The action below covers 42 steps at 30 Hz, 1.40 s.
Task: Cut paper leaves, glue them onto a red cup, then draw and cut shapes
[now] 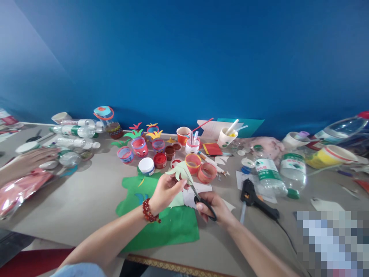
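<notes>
Between the fingers of my left hand [167, 190] is a piece of pale green paper [182, 170] with a leaf-like, notched edge. My right hand [215, 206] grips black-handled scissors [205, 203], whose blades reach up against that paper. Below both hands lies a green felt sheet [164, 227] with a small blue paper scrap [140, 199] on it. White paper pieces [198, 194] rest under and behind the scissors. A red bead bracelet [148, 211] circles my left wrist.
Painted cups [140, 147] with paper leaves and several paint jars [146, 166] stand behind my hands. A black glue gun [253, 196] with a cord and plastic bottles [268, 173] lie at right. Another person's hand [29, 161] rests at left, near a pink plastic packet [21, 190].
</notes>
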Tool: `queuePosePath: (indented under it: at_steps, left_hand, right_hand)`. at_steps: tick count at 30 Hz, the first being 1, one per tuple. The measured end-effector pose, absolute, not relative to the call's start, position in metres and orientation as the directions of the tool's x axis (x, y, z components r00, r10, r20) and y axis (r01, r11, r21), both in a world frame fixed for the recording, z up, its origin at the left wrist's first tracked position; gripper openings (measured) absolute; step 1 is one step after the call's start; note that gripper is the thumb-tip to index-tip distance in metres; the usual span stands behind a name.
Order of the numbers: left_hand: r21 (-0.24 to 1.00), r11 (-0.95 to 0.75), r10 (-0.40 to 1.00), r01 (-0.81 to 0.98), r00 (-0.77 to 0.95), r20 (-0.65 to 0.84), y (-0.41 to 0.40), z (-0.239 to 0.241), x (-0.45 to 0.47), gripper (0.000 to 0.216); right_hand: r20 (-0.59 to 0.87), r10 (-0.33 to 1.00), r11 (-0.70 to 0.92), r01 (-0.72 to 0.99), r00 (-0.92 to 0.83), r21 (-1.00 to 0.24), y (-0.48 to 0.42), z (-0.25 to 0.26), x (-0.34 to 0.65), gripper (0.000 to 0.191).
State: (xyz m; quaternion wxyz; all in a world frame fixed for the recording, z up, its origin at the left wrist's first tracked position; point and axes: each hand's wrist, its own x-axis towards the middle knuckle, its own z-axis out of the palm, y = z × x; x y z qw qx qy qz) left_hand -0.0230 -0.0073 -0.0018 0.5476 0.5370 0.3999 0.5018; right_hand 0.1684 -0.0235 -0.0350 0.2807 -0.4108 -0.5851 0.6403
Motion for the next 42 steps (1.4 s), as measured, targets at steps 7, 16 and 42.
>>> queuePosePath:
  at_steps: [7, 16, 42]
  left_hand:
    - [0.990, -0.079, 0.980, -0.119, 0.175, 0.099, -0.0082, 0.0020, -0.0226, 0.035]
    - [0.990, -0.079, 0.979, -0.115, 0.180, 0.099, -0.0083, -0.0005, -0.0223, 0.033]
    - [0.989, -0.046, 0.984, -0.139, 0.163, 0.069, -0.0104, 0.0065, -0.0187, 0.038]
  right_hand:
    - [-0.194, 0.840, -0.146, 0.134, -0.507, -0.980, -0.0226, -0.0355, 0.1703, 0.064]
    - [-0.207, 0.838, -0.155, 0.145, -0.505, -0.977, -0.0214, -0.0377, 0.1692, 0.066]
    - [-0.202, 0.847, -0.146, 0.151, -0.491, -0.978, -0.0221, -0.0343, 0.1691, 0.066]
